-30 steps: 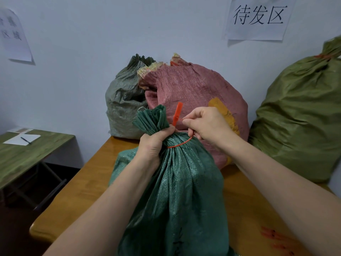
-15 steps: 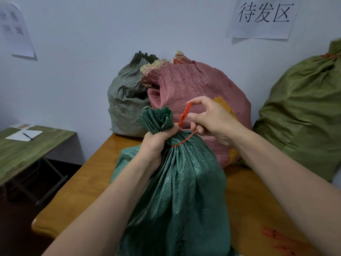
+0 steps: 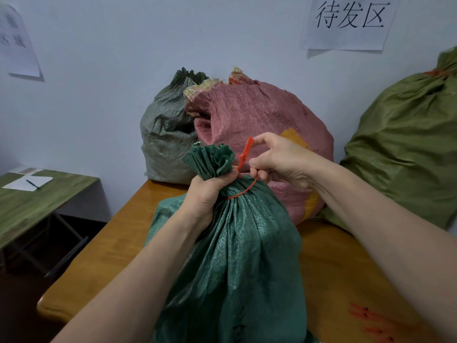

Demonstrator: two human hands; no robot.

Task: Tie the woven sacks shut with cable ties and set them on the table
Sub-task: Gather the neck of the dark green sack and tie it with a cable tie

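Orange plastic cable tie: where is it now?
Head view, centre: the orange plastic cable tie loops the neck of the dark green woven sack, between left hand and right hand.

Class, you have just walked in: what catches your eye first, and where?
In the middle, the left hand grips the neck of a dark green sack while the right hand pinches a red cable tie looped round it. Behind, on the wooden table, sit a pink sack, a grey sack and, far right, an olive sack.
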